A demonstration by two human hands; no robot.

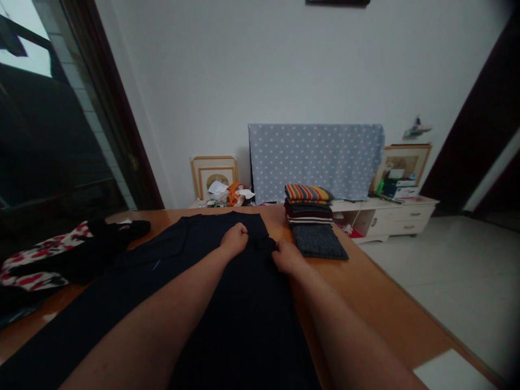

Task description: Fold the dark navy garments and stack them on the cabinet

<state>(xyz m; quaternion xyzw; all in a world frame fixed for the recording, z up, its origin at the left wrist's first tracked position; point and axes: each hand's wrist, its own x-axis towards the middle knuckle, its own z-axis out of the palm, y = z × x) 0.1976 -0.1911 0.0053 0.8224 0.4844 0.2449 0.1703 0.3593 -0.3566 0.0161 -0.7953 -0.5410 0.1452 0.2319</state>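
A dark navy shirt (244,303) lies spread over the table, its collar end at the far side and one sleeve stretching toward the left. My left hand (234,240) is closed in a pinch on the upper part of the shirt; its fingertips are partly hidden. At the shirt's right edge, my right hand (286,256) pinches a bunched bit of the same dark cloth between thumb and fingers. Just beyond my right hand rests a folded dark grey garment (319,242), in front of a stack of folded clothes (309,208) topped by a striped one.
A heap of black, red and white clothing (49,257) lies at the table's left. The wooden table (374,303) has a white sheet (450,374) at its near right corner. Behind stand a polka-dot cloth cover (317,157) and a white cabinet (400,219).
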